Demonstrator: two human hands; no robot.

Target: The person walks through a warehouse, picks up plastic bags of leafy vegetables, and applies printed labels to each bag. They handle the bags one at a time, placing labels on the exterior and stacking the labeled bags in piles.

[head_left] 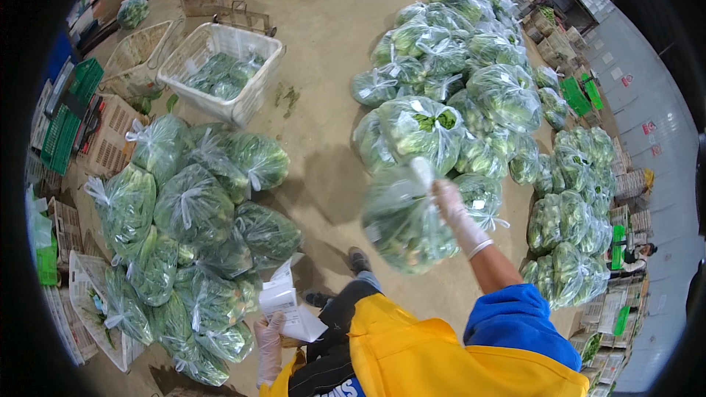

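My right hand (451, 204), in a thin translucent glove, grips the white gathered neck of a clear plastic bag of leafy vegetables (408, 231). The bag hangs in front of a large pile of similar tied bags (422, 132). Low in the view, my left hand (270, 336), gloved too, holds a bunch of white printed paper slips (284, 306). Beside it on the left lies another pile of bagged leafy greens (193, 204), knotted at the top. The fingers of the left hand are partly hidden by the paper.
A white plastic crate (259, 77) with bagged greens stands behind the left pile, near a metal hand cart (242, 19). Green trays (60, 138) and more crates line the left. More bagged greens (573, 220) sit at the right, where a person (637, 259) is among crates.
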